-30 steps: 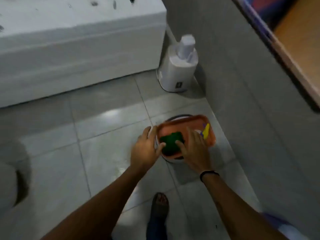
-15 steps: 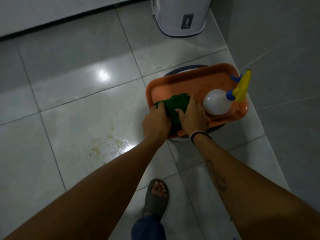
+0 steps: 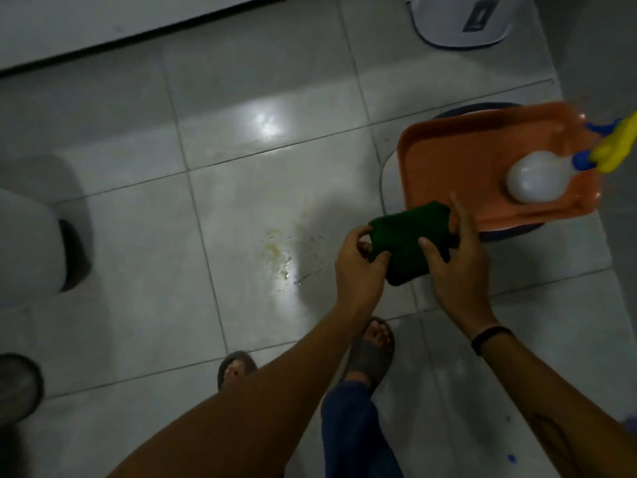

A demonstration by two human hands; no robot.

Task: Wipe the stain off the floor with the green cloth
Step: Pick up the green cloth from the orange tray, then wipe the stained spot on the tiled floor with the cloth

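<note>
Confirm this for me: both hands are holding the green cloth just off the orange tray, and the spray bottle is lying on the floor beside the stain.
Not quite. The head view shows the spray bottle lying in the orange tray, not on the floor. The rest holds: the left hand and the right hand both hold the green cloth just off the tray, with the stain to its left.

A dark green cloth (image 3: 410, 241) is seen against pale grey floor tiles (image 3: 138, 236) crossed by thin darker grout lines, and a yellowish-brown stain (image 3: 281, 251) is spread in blotches beside a white glare. An orange tray (image 3: 458, 157) is shown carrying a milky white spray bottle (image 3: 532, 181) topped in yellow and blue. Grey sandals (image 3: 370, 357), blue trousers (image 3: 355, 432) and a black wristband (image 3: 489, 336) are picked out below.
</note>
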